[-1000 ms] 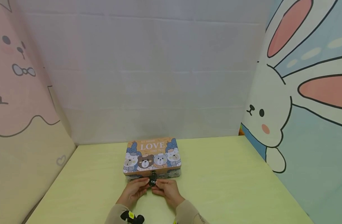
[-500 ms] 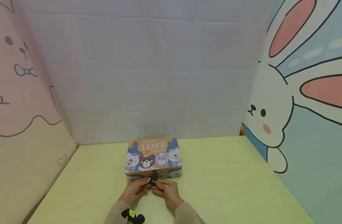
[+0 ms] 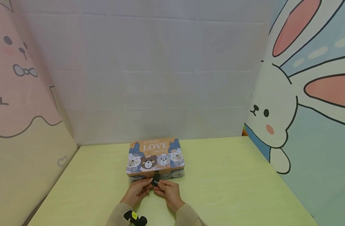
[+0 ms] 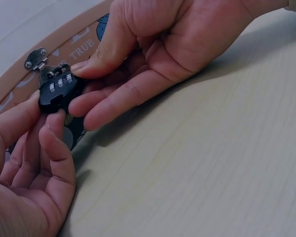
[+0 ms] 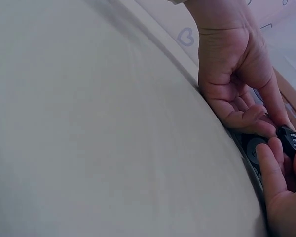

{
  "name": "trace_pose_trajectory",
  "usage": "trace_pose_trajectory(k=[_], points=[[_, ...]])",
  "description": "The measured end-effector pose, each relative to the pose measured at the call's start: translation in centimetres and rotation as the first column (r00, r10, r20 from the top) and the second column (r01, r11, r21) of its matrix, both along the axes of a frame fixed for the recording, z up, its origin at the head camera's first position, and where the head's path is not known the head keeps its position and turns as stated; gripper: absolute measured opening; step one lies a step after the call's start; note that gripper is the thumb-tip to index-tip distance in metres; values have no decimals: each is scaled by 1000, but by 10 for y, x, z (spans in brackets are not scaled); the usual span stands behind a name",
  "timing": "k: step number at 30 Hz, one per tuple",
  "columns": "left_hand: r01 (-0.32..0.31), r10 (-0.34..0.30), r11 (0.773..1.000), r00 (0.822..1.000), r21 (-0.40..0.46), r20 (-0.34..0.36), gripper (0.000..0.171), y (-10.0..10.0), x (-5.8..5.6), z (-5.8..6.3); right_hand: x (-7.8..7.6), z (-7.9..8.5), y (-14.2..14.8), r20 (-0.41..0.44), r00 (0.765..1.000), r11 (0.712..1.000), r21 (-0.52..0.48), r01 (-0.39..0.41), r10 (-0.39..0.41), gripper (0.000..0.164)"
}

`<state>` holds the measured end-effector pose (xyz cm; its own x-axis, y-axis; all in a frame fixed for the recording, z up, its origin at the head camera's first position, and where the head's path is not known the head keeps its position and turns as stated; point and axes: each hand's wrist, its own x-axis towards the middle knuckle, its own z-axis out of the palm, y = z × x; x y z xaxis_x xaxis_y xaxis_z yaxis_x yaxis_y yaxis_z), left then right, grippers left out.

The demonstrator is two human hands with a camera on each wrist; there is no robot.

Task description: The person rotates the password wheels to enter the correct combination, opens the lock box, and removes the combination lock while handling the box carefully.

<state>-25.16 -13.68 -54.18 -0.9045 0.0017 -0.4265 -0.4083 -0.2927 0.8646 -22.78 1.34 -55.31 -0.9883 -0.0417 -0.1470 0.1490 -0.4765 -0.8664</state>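
A black combination padlock [image 3: 155, 180] with several silver number dials hangs at the metal clasp [image 4: 38, 60] on the front of a decorated box [image 3: 155, 157]. The box lid bears bears and the word LOVE. My left hand [image 3: 136, 192] pinches the padlock's left side between thumb and fingers. From the other side my right hand [image 3: 170, 193] pinches it too, thumb on its edge. In the left wrist view the padlock's dials [image 4: 60, 83] face up between both thumbs, its shackle at the clasp. The right wrist view shows the padlock partly behind the right thumb.
The box stands on a pale yellow table [image 3: 217, 175], toward its back edge. A white sheet [image 3: 161, 72] hangs behind it. Cartoon-printed panels rise on the left and the right, one with a rabbit [image 3: 277, 116]. A black wrist camera [image 3: 135, 218] sits on the left sleeve.
Both hands stay on the padlock, with only slight finger and padlock movement. The whole head view has shifted a little, moving the scene slightly right.
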Motion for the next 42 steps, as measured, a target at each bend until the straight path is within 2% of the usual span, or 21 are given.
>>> trace_pose_trajectory(k=[6, 14, 20, 30, 35, 42], points=[[-6, 6, 1000, 1000, -4, -13, 11, -2, 0, 0, -1, 1, 0, -17, 999, 999, 20, -29, 29, 29], [39, -38, 999, 999, 22, -33, 12, -4, 3, -1, 0, 1, 2, -21, 999, 999, 34, -42, 43, 38], [-5, 6, 1000, 1000, 26, -20, 11, 0, 4, 1, -1, -4, -1, -23, 1000, 1000, 19, -10, 10, 37], [-40, 41, 999, 999, 37, -19, 19, 6, -1, 1, -2, 1, 0, -29, 999, 999, 27, 29, -28, 38], [-50, 51, 998, 999, 33, -8, 15, 8, -2, 1, -1, 4, 4, -26, 1000, 1000, 28, 7, -6, 38], [-46, 46, 998, 999, 43, -6, 8, 11, 4, 4, -1, 6, 13, -40, 998, 998, 44, -43, 45, 39]])
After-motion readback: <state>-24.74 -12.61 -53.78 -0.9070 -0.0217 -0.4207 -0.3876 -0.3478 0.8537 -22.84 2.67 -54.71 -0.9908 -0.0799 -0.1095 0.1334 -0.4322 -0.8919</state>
